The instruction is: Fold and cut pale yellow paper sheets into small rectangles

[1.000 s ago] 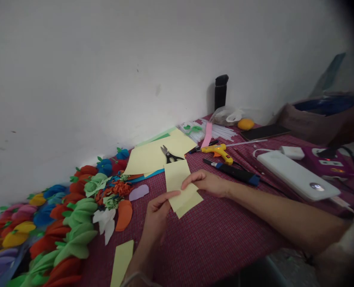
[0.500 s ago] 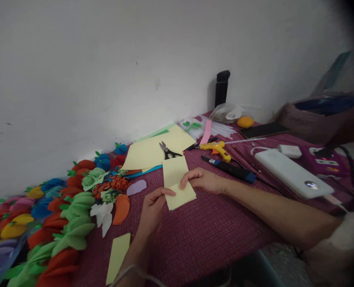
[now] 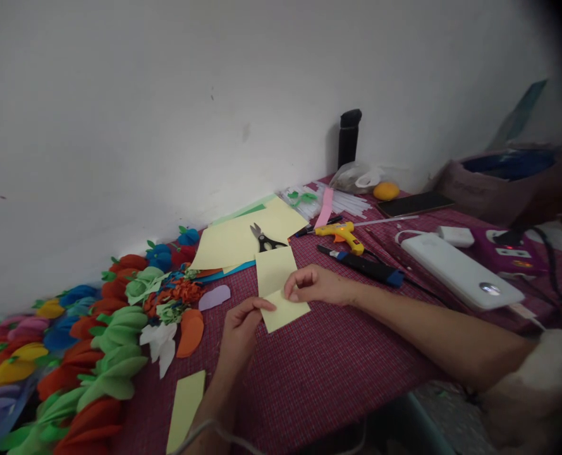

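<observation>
A pale yellow paper piece (image 3: pixel 287 314) is held low over the cloth, pinched at its left edge by my left hand (image 3: pixel 244 322). My right hand (image 3: pixel 315 285) grips its upper edge with thumb and forefinger. Behind it lies another pale yellow piece (image 3: pixel 275 268), partly covered. Black-handled scissors (image 3: pixel 265 240) rest, blades apart, on a large yellow sheet (image 3: pixel 228 243). Near my left forearm is a narrow yellow strip (image 3: pixel 186 407). To the right of my right hand lies a dark blue-ended tool (image 3: pixel 368 268).
Colourful paper shapes (image 3: pixel 114 354) crowd the left side. A yellow glue gun (image 3: pixel 341 234), a white power bank (image 3: pixel 461 270), a purple socket block (image 3: pixel 508 254) and a phone (image 3: pixel 416 203) lie to the right. A black bottle (image 3: pixel 348 140) stands by the wall.
The right fingertips have shifted slightly on the paper's upper edge, and its right edges look more evenly stacked. The whole view has moved a little.
</observation>
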A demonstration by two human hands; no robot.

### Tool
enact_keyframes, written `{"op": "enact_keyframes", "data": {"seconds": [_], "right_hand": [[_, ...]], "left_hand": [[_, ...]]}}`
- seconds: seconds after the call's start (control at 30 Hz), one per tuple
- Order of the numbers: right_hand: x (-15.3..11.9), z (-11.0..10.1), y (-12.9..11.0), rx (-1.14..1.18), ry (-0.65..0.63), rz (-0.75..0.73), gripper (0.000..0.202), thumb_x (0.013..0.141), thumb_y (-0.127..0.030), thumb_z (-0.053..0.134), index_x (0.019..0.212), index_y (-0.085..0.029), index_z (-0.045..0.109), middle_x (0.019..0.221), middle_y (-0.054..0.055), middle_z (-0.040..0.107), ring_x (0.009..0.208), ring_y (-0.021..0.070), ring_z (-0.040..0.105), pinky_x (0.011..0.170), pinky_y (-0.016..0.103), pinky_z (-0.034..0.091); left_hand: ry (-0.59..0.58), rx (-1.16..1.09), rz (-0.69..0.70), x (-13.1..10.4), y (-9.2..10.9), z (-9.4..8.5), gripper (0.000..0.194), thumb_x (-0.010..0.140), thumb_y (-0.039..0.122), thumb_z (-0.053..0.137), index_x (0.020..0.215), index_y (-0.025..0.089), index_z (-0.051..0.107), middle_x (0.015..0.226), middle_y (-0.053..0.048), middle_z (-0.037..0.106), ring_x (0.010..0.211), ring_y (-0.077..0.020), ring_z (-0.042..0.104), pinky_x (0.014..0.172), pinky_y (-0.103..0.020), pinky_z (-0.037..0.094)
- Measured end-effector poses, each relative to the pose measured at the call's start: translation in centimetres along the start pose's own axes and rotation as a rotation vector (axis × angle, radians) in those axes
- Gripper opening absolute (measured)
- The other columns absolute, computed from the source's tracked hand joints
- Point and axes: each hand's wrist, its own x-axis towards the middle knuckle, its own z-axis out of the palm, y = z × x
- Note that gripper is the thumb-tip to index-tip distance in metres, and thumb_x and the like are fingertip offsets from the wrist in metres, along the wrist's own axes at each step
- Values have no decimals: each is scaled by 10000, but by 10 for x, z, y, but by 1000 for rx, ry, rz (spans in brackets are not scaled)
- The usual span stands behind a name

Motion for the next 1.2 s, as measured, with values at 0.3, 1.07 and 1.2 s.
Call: {"op": "enact_keyframes", "data": {"seconds": [0.3,1.07,1.2], "right_hand": [[1,0,4,-123,28,-37,216,699,-300,614,813,-118,599,651,-29,520,549,61,422,537,201,329],[0,4,0,-83,33,172,334,694,-432,592,625,-107,558,549,-5,577,443,55,489,437,177,376],[0,4,1,-97,33,180,343,705,-443,578,636,-108,556,536,-7,564,458,63,503,436,176,374]], "left_hand": [[29,-55,-203,0,6,17,357,691,397,594,936,139,574,721,-37,634,585,-123,562,529,-216,392],[13,29,-233,0,-5,12,339,697,355,626,882,71,642,508,-23,588,455,-101,515,478,-215,380],[14,52,-235,0,-5,12,339,708,365,613,869,67,644,501,-22,584,447,-99,514,473,-210,366]]}}
